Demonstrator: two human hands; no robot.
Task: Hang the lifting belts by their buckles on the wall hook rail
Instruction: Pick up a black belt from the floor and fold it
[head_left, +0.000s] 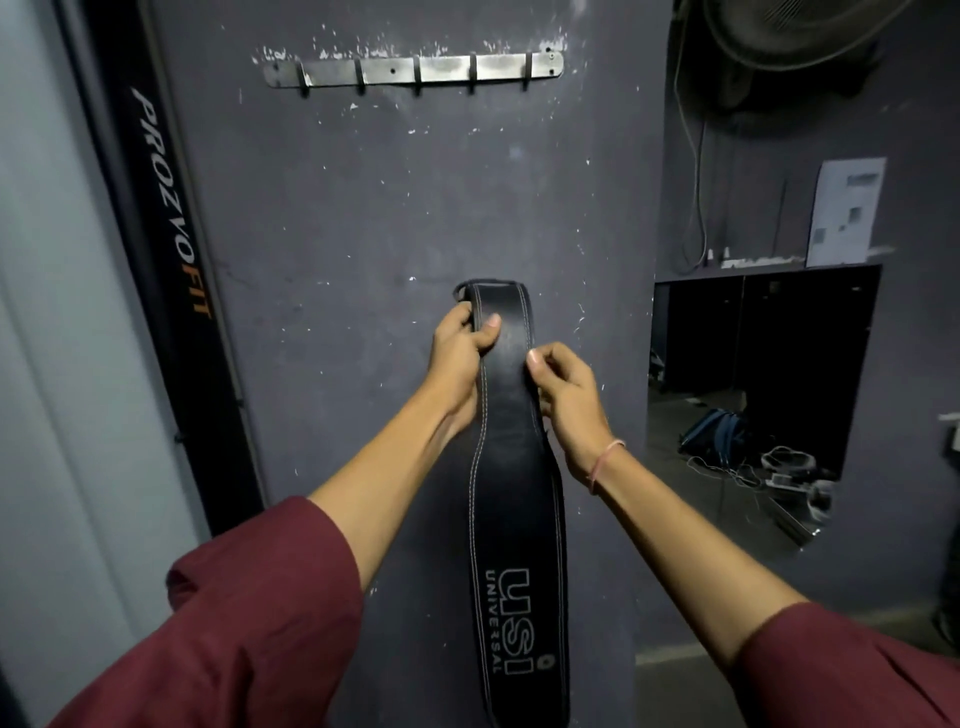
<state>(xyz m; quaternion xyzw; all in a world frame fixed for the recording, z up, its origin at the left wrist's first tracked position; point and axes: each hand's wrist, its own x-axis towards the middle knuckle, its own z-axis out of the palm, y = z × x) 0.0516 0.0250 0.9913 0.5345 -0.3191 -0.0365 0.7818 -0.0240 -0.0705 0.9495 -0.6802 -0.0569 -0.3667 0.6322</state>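
A black leather lifting belt (517, 519) with white stitching and a "USI Universal" logo hangs down in front of the dark wall. My left hand (460, 353) grips its upper end, where part of a metal buckle (462, 292) peeks out at the left. My right hand (569, 400) pinches the belt's right edge just below. The metal hook rail (447, 69) with several bare hooks is fixed to the wall well above the belt's top.
A black "ProzvoFit" machine upright (171, 249) leans along the left. To the right is an opening with a bag (714, 428) and cables on the floor, a paper sheet (847, 210) on the wall and a fan (795, 31) overhead.
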